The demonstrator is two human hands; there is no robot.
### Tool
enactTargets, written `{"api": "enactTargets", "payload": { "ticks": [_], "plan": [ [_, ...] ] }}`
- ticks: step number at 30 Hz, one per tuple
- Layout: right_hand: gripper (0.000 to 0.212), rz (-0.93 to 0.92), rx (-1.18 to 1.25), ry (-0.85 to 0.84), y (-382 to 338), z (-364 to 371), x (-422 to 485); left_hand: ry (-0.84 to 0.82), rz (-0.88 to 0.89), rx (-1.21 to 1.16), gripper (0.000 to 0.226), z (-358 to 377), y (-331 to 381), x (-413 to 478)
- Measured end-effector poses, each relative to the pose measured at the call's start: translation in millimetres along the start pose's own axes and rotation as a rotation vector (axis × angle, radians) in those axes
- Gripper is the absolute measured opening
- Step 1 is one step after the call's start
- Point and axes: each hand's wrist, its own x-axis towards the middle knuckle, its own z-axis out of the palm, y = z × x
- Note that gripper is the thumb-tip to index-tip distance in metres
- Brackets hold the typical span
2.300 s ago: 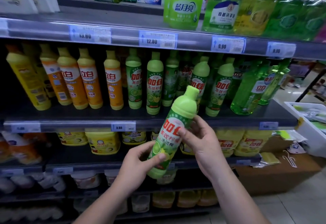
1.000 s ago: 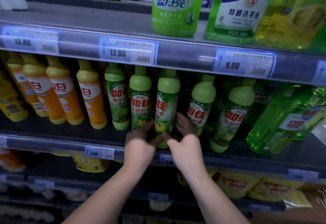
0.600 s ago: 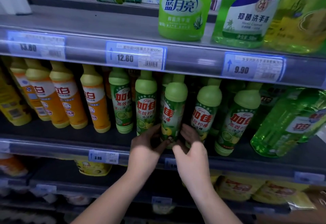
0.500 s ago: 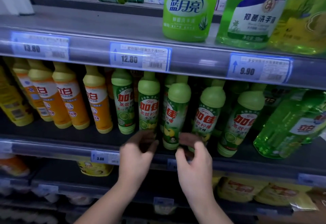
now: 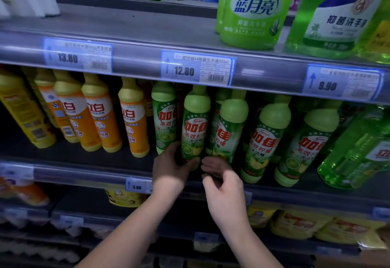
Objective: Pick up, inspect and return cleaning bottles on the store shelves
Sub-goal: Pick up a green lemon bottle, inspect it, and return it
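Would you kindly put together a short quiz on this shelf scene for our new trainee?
1. True or false: the left hand grips the lower part of a green bottle.
2. Which price hangs right above that bottle? A) 13.80 B) 12.80 C) 9.90
3. What does the right hand hold?

Key: 1 true; 2 B, the 12.80 tag; 3 nothing, its fingers are loosely curled.
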Motion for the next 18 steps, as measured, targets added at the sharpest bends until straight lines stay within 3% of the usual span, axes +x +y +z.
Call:
{"api": "enactTargets", "payload": {
  "ticks": [6, 9, 15, 18],
  "plan": [
    [0.024, -0.078, 0.072, 0.024, -12, -8, 4, -0.062, 0.073, -0.146, 0.049, -39, 6, -29],
    [0.038, -0.114, 0.184, -0.091, -28, -11, 12, -0.119, 0.102, -0.156, 0.049, -63, 9, -53],
    [0.064, -0.061, 0.449, -0.226, -34, -1, 20, -0.302, -0.011, -0.367, 0.046, -77, -12, -107],
    [0.053, -0.045, 0.509, -0.308, -30, 7, 14, -0.320, -0.126, -0.514, 0.047, -82, -25, -118]
  ]
}}
